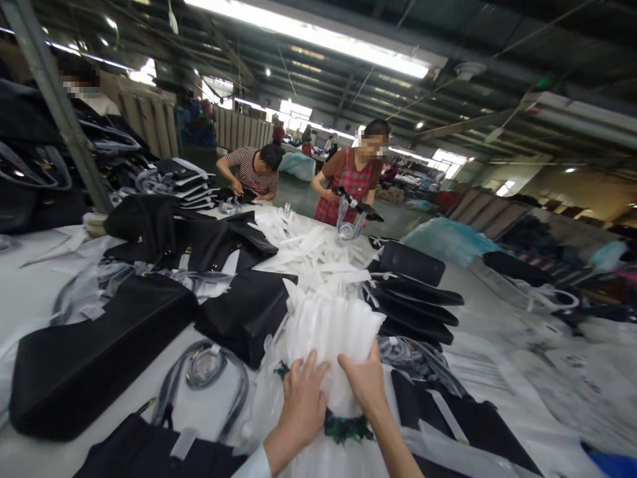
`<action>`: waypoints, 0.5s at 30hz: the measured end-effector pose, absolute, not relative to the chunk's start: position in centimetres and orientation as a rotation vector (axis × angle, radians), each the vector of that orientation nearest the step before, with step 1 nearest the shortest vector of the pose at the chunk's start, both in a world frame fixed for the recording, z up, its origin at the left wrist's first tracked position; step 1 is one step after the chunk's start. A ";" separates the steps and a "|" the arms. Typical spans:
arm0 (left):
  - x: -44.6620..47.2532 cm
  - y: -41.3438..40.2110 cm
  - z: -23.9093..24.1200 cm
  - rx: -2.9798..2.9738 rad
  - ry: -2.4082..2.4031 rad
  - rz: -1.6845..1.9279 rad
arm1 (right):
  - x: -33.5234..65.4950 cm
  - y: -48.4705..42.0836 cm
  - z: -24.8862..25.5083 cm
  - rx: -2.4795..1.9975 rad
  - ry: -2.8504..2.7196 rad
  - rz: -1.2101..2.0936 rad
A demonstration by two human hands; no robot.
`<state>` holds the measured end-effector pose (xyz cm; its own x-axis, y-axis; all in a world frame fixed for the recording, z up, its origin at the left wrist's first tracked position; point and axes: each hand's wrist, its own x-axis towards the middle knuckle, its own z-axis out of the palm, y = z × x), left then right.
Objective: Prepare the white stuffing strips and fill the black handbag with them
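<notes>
Nearest, the left grip (302, 401) lies fingers-forward on a white translucent bundle (331, 328) at the worktop's (196, 405) near side; whether it is closed, I cannot tell. The right grip (362, 380) clasps the bundle's right edge, thumb on top. Black bags (99, 362) lie either side. Beyond are heaped white strips (311, 249), then two people (343, 179).

A white table (30, 292) is carrying many goods. Black bags (109, 352) are lying at left, and loose white strips (313, 245) are covering its middle.
</notes>
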<state>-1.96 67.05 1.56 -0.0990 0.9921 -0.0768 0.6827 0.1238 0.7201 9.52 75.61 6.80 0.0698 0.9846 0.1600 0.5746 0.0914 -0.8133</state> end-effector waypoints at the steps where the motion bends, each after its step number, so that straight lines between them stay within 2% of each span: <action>1: -2.0 67.1 1.6 1.626 1.829 0.670 | 9.5 75.7 7.2 -1.536 -1.592 0.698; 9: -2.7 65.9 2.2 1.632 1.712 0.463 | 11.0 80.2 10.1 -1.455 -1.332 0.787; 15: -3.2 65.9 1.2 1.561 1.792 0.481 | 10.5 83.9 11.7 -1.367 -1.090 0.898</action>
<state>-3.15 65.87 1.16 -0.0265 0.9649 -0.2614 0.7041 0.2036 0.6802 10.48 83.88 11.67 0.2854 0.9557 0.0718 0.1120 0.0412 -0.9929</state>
